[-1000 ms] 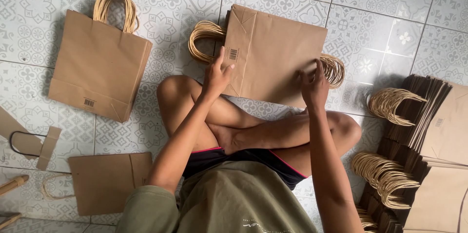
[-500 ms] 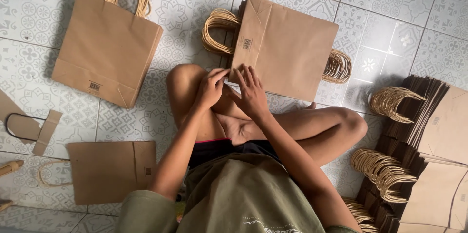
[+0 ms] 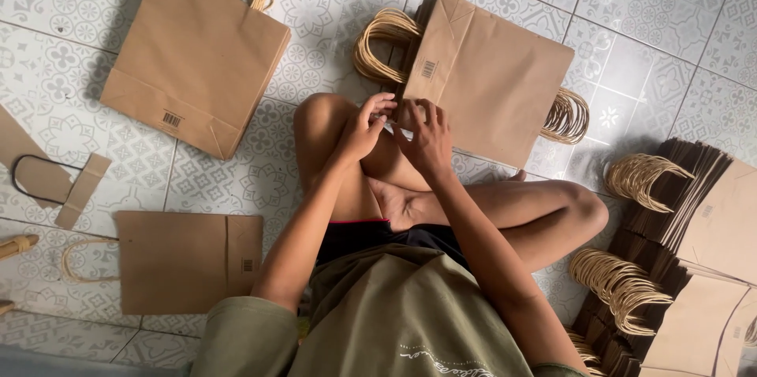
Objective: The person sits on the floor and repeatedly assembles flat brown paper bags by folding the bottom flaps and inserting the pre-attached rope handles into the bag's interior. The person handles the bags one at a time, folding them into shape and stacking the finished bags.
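I am sitting cross-legged on the patterned tile floor (image 3: 331, 6) with both hands raised over my left knee, at the near corner of the stack of flat brown paper bags (image 3: 493, 73) lying directly ahead of me. My left hand (image 3: 364, 126) is curling narrow, thumb and forefinger pinching at something small and pale between the hands; I cannot tell what it is. My right hand (image 3: 426, 136) is likewise closing narrow, fingertips touching the bag's folded bottom corner.

Judgement on method: I am working the fold at one corner, so I should be keeping the stack flat against the floor, pressing the crease evenly with the fingertips and avoiding any pull that could tear the paper or drag the twisted handles (image 3: 378, 46) out of line.

Containers: every bag in view is lying collapsed, and nothing is showing inside any of them. One finished bag (image 3: 189, 69) is lying toward the far left of the floor, another flat bag (image 3: 185, 259) near the left edge beside my left elbow. Dense piles of bags (image 3: 694, 219) are fanning out along the right edge.
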